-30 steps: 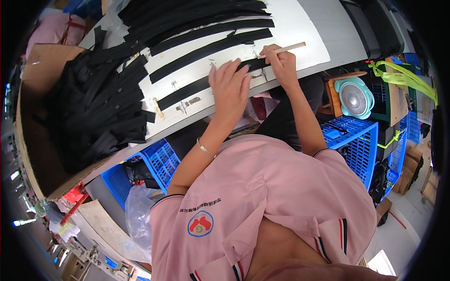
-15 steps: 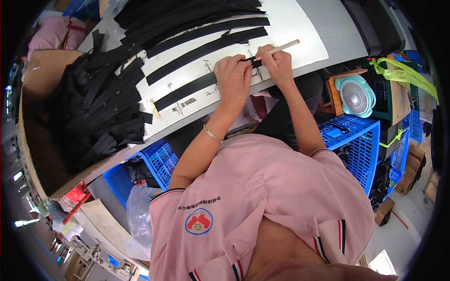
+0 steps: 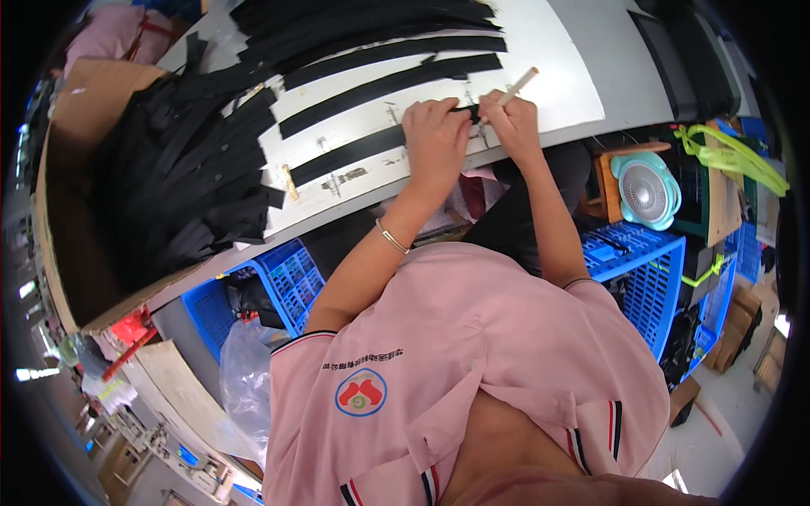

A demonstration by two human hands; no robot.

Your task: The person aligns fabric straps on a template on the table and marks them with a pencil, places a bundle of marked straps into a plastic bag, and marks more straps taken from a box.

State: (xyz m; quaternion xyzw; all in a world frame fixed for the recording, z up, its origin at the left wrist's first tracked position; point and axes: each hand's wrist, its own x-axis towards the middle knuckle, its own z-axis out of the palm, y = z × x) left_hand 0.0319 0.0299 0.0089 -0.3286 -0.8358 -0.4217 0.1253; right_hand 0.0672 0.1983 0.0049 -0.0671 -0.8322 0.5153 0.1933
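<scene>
A black fabric strip point(image 3: 354, 156) lies slantwise near the front edge of the white board point(image 3: 567, 93). My left hand point(image 3: 434, 139) is closed on its right part, fingers bent and pressing it down. Just to the right, my right hand point(image 3: 513, 126) grips a pale pencil point(image 3: 521, 84), its back end pointing up and to the right. Its tip is hidden by my fingers, which touch the end of the strip. Two more black strips point(image 3: 388, 94) lie parallel behind, beside a heap of black strips point(image 3: 363, 29) at the far side.
On the left stands an open cardboard box point(image 3: 63, 169) full of black strips. Blue plastic crates point(image 3: 291, 282) are below the table edge. At the right is a turquoise fan point(image 3: 648, 192), with a yellow-green ribbon point(image 3: 734, 156) above it.
The view has shifted slightly, so the table things sit further right and lower. The pencil stands more steeply in my right hand. My left hand stays on the strip.
</scene>
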